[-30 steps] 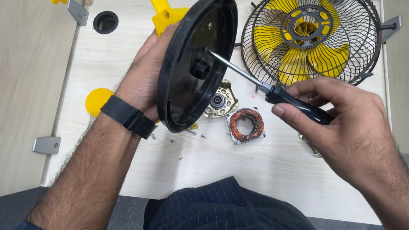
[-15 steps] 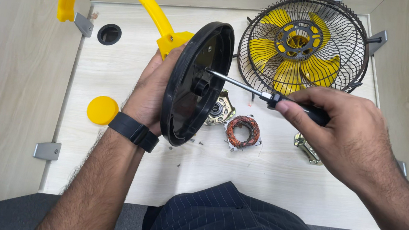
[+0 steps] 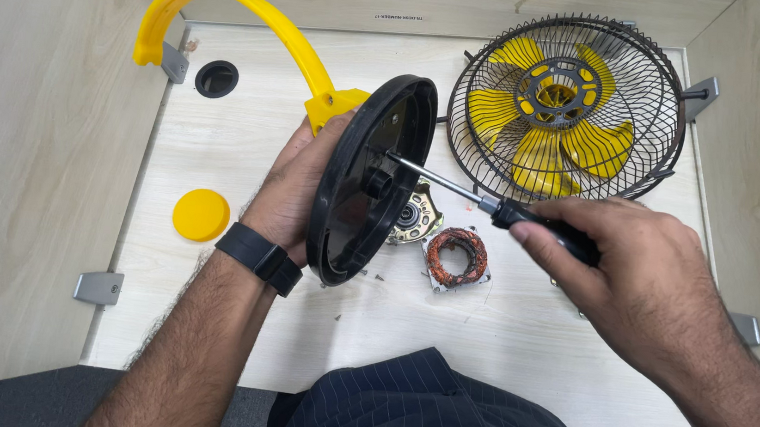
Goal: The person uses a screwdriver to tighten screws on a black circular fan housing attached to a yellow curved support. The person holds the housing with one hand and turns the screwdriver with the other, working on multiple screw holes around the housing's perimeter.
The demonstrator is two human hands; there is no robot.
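— Screwdriver (image 3: 492, 204) first: which way does it run from your right hand (image 3: 634, 275)?

— Your right hand is closed around the black handle, over the right half of the worktop (image 3: 251, 108). The shaft runs up and to the left, and its tip meets the inner face of the black round base (image 3: 369, 180), near the hub at its middle

— And the base itself?

— Your left hand (image 3: 294, 191) grips it from behind, fingers wrapped around the back. It stands on edge above the middle of the worktop, hollow side turned toward the screwdriver. So the shaft's long axis points nearly straight into that face

— Which hand sits nearer the contact point?

— Your left; it is touching the base. Your right stays back at the handle end

— What lies under them?

— A copper-wound stator (image 3: 458, 256) and a metal motor part (image 3: 415, 217), just beside each other below the shaft. The caged yellow fan (image 3: 566, 111) is at the far right corner, a yellow arched stand (image 3: 232, 14) at the far left, a yellow cap (image 3: 201, 215) near the left edge
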